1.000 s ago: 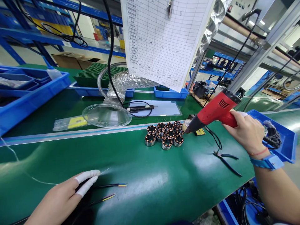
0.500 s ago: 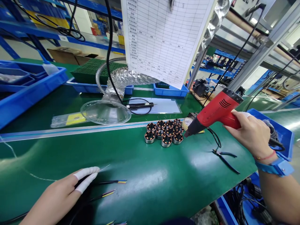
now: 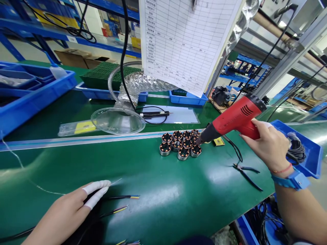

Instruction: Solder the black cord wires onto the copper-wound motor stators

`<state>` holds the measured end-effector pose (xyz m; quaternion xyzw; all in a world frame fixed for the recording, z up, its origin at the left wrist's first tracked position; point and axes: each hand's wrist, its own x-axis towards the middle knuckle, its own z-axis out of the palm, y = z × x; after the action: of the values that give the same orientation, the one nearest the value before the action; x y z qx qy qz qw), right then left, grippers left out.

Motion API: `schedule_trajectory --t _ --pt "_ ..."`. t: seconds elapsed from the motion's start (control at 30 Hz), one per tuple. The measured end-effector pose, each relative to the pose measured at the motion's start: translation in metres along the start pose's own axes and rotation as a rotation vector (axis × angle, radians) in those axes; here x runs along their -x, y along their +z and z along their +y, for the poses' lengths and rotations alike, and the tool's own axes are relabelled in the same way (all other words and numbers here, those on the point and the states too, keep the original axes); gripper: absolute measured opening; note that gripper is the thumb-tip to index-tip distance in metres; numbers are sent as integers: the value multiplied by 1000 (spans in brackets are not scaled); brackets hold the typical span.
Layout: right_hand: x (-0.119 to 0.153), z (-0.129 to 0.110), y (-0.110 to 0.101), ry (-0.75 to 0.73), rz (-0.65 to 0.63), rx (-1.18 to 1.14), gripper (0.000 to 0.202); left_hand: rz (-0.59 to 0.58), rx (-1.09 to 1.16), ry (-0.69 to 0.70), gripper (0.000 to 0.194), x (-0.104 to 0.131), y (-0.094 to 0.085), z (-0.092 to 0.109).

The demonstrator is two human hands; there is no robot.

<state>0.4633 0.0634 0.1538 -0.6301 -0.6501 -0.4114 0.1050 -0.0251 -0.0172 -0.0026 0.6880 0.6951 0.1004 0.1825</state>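
Note:
My right hand [image 3: 272,146] is wrapped round the handle of a red heat gun [image 3: 233,117]. Its dark nozzle points down and left, right at the edge of a cluster of small motor stators [image 3: 183,153] with copper windings. On the lower left, my left hand [image 3: 67,209], with white finger cots on thumb and forefinger, pinches a thin whitish thread [image 3: 117,181]. The thread's short end sticks out past the fingertips, and its length trails off behind the hand to the left. Below those fingers lie black cables [image 3: 122,197] with stripped coloured wire ends.
Diagonal pliers [image 3: 246,172] lie right of the stators. A clear fume hood [image 3: 117,120] on a foil duct and a pen-like electric tool [image 3: 155,114] are behind. Blue bins [image 3: 310,163] stand on both sides. A printed sheet [image 3: 186,44] hangs overhead.
The heat gun's nozzle has moved left, from beside the stators to over their right edge. My left hand keeps its pinch on the thread. The whole view has shifted slightly.

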Motion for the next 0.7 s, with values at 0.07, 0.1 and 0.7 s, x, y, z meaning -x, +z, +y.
schedule_trajectory --t 0.07,0.1,0.7 --pt "-2 -3 -1 -3 -10 -12 55 7 2 4 46 0 1 -1" --pt "-3 -4 -2 -6 -16 -19 55 10 2 5 45 0 2 -2" --pt "-22 -12 9 3 28 29 44 41 18 21 46 0 3 -5"
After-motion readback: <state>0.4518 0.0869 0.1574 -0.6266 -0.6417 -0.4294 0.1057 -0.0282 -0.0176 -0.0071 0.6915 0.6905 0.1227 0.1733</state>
